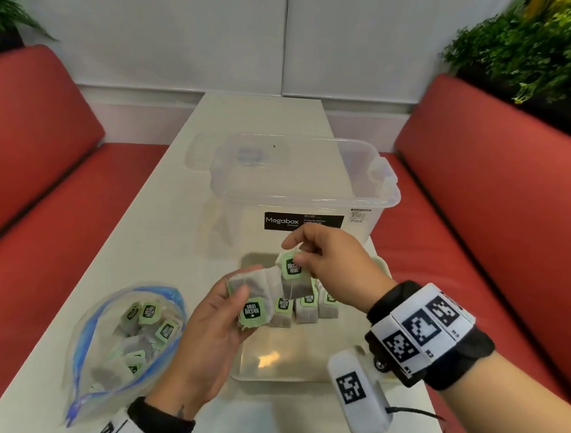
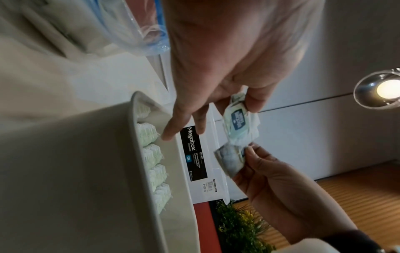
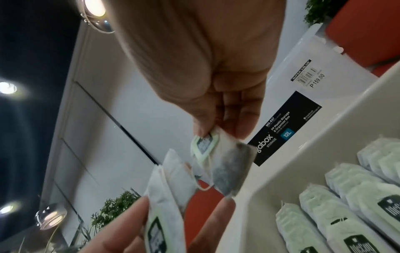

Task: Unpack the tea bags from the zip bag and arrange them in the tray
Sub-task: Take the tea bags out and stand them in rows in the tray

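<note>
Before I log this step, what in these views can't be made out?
- Count of bags in the zip bag: head view, they overlap behind wrinkled plastic.
- Count held by the left hand: fanned and overlapping.
- Tray row's right end: head view, right hand covers it.
- Storage box contents: hazy walls.

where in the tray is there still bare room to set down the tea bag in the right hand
The tray's near half is bare, from the row of tea bags back to the near rim. The far end by the Megabox container is crowded with that row. The right hand pinches one tea bag above it; the left hand holds more.
</note>
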### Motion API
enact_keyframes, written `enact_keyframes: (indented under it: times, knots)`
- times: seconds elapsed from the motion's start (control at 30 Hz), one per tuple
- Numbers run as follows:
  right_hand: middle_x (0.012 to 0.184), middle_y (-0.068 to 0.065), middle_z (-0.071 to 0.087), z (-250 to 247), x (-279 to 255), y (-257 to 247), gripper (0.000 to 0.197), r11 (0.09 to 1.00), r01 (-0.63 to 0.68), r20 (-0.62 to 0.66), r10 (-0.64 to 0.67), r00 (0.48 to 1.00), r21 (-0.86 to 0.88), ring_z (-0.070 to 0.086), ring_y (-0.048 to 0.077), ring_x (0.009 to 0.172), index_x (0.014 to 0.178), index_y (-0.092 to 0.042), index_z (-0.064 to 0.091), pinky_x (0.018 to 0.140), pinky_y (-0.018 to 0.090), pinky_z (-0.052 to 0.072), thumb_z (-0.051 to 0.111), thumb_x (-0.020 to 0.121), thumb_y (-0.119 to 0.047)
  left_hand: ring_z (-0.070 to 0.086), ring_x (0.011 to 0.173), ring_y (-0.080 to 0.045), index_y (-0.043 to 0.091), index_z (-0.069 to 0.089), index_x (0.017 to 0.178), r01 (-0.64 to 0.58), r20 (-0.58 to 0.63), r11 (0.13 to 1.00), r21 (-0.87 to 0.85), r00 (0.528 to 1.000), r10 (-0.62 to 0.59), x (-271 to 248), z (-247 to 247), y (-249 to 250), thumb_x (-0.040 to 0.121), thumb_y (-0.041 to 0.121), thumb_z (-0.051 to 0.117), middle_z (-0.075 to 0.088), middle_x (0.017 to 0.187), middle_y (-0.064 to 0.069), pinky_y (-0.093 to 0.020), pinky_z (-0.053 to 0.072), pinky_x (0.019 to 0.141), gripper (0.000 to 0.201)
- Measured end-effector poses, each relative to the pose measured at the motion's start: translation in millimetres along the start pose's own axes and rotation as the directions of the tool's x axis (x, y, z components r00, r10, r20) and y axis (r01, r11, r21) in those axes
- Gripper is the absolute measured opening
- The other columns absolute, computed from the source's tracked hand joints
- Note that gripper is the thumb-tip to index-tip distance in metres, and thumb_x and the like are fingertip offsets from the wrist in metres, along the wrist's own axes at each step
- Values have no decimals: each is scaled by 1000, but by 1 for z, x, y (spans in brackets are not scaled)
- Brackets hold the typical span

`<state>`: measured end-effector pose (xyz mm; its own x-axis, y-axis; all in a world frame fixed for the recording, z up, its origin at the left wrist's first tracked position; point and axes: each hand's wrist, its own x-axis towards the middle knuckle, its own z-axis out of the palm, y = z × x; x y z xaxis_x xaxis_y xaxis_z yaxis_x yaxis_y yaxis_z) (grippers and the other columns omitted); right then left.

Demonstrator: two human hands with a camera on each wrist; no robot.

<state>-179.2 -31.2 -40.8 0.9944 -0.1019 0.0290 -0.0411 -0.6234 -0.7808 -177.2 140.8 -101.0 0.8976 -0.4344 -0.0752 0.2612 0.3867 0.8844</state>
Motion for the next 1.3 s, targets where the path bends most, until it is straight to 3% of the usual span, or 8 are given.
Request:
enact_keyframes:
  times: [0.13, 0.27, 0.43, 0.57, 0.77, 1.0, 1.13, 1.3]
  knots:
    - [72, 2, 57, -1, -3, 2, 28, 994, -36, 40, 32, 999, 101, 58, 19, 65, 76, -26, 57, 66, 39, 55, 53, 90, -1, 66, 86, -15, 13, 61, 109, 12, 65, 999, 43, 998, -14, 1, 2, -6, 81, 18, 60, 70, 100, -6, -28, 56, 69, 29]
    - [77, 6, 57, -4, -6, 4, 20, 988, -52, 50, 45, 998, 148, 62, 22, 66, 78, -21, 56, 66, 40, 58, 56, 89, -5, 67, 91, -17, 22, 69, 101, -35, 76, 992, 124, 997, 26, 2, 2, -10, 81, 23, 59, 71, 103, -6, -29, 56, 73, 23]
    - [72, -3, 63, -20, -10, 5, 12, 983, 76, 102, -59, 993, -165, 50, 5, 60, 77, -23, 62, 61, 21, 42, 69, 83, -17, 65, 98, -14, 33, 68, 102, -119, 152, 940, 320, 986, 73, 0, 2, -12, 87, 29, 58, 71, 104, 2, -26, 52, 78, 19]
    - [64, -10, 61, -51, 1, 16, 18, 937, 43, 79, -17, 997, -346, 52, -2, 54, 72, -26, 62, 58, 16, 41, 75, 77, -14, 64, 101, -10, 40, 66, 102, -151, 147, 889, 433, 984, 96, 1, -3, -21, 81, 32, 51, 70, 105, 8, -23, 50, 83, 27]
    - [75, -10, 59, -76, 38, 53, 10, 675, -39, 86, 150, 985, -737, 57, 14, 75, 77, -22, 65, 63, 22, 40, 72, 75, -16, 63, 95, 0, 51, 63, 98, -170, 184, 800, 576, 980, 76, 0, -5, -29, 81, 46, 55, 69, 99, 20, -12, 47, 76, 20]
    - [92, -4, 55, -61, 57, 78, 8, 477, 82, 213, 227, 950, -875, 50, 17, 83, 88, -20, 60, 61, 25, 36, 56, 83, -15, 64, 96, -6, 50, 62, 102, -166, 195, 765, 622, 979, 54, 5, -9, -34, 77, 51, 50, 70, 100, 17, -26, 51, 81, 28]
    - [86, -2, 52, -54, 63, 91, 12, 473, 97, 243, 257, 935, -876, 50, 21, 81, 82, -21, 46, 64, 29, 38, 53, 84, -12, 64, 99, -6, 46, 63, 104, -163, 211, 766, 622, 977, 36, 4, -13, -36, 73, 56, 47, 70, 103, 14, -21, 49, 81, 36]
    - [98, 7, 60, -49, 69, 99, 27, 491, 80, 248, 289, 925, -868, 57, 27, 85, 110, -18, 41, 68, 34, 46, 53, 87, -12, 64, 98, -8, 46, 61, 106, -155, 210, 731, 664, 977, 16, 4, -14, -35, 73, 57, 46, 69, 103, 14, -30, 52, 86, 38]
